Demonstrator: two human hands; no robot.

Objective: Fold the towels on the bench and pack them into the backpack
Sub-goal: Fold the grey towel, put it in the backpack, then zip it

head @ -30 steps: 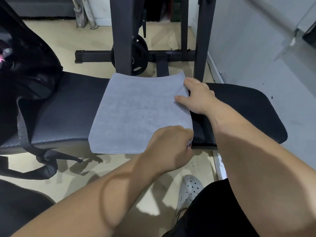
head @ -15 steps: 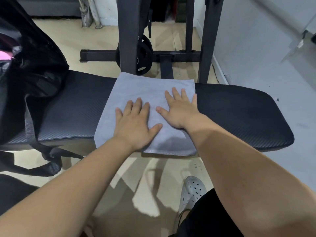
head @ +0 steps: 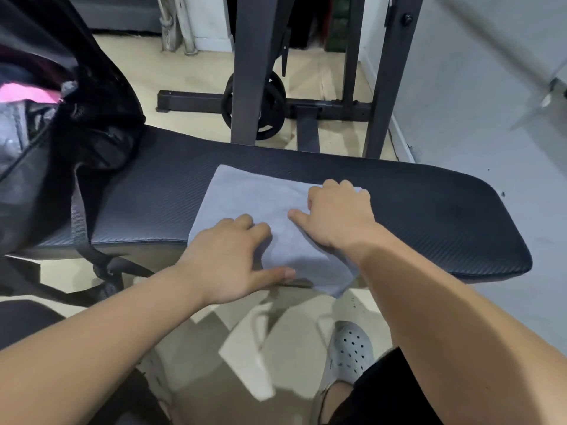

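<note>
The grey soft cloth towel (head: 254,204) lies folded flat on the black padded bench (head: 429,216), and its near corner hangs over the front edge. The left hand (head: 233,259) has bent fingers on top of the cloth and the thumb at the hanging edge, so it pinches the towel there. The right hand (head: 337,216) curls its fingers round the right edge of the towel. The towel looks light and limp. I think it will sag and open if lifted by one corner, so it is better to hold all layers at two opposite edges. The black fabric backpack (head: 101,118) stands at the left end of the bench.
</note>
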